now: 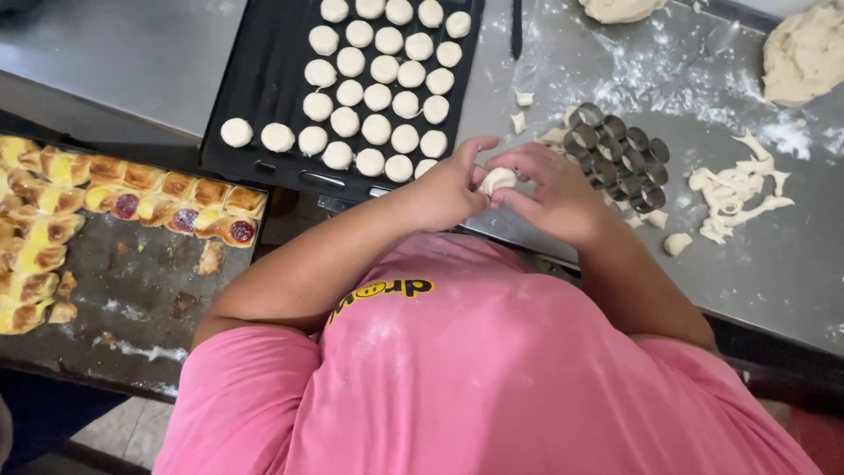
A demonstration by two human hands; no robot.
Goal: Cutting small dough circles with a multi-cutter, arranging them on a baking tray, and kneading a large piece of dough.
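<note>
While both hands close around it, the small pale lump of raw dough (498, 180) sits just above the near edge of the floured steel desk (774, 264), pinched between fingertips, apparently so it can be rolled round. The left hand (450, 189) cups it from one side and the right hand (556, 193) presses in from the other, so the two are together and clamped on the lump, and only its top shows between the fingers. Just beside the right hand lies a cluster of joined round metal cutter rings (618, 156), with ragged strips of leftover dough (737, 192) further right, likely the trimmings between cut rounds. Beyond the left hand a black baking tray (255, 97) holds rows of smooth white dough balls (378, 88), packed close but apart, probably to leave room to rise; its far end is cut off by the frame. To the left, lower down, a dark stained tray (132, 290) carries golden baked pastries with red jam (176, 204). Two larger dough masses (804, 53) at the top are partly cut off. A pink shirt (483, 378) hides whatever lies under the desk edge.
</note>
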